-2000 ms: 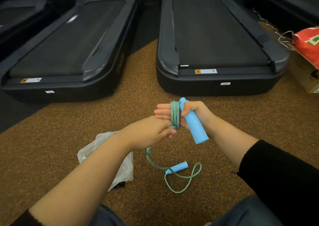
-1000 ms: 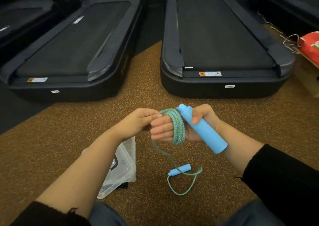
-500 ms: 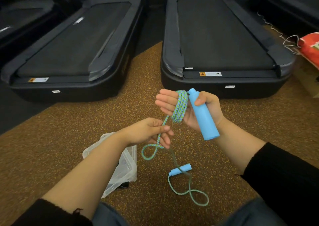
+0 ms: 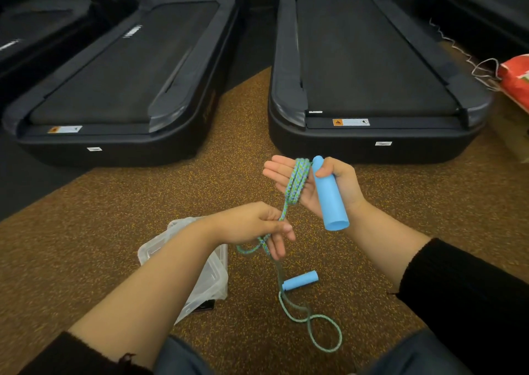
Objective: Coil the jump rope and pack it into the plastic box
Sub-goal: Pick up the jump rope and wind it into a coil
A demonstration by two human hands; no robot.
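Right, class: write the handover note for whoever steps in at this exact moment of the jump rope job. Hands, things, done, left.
Right hand: thumb pins one blue handle; several turns of rope wrapped round its outstretched fingers.
Left hand: pinches the loose rope just below the coil.
Second handle lies on the floor, with slack rope looping beyond it.
Plastic box sits on the floor under the left forearm, with no rope in it.
Done: part of the coil.
Left: wind the remaining slack and second handle, then pack it all into the box.

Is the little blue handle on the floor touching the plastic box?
Apart. The head view shows bare brown floor between the small blue handle and the plastic box.
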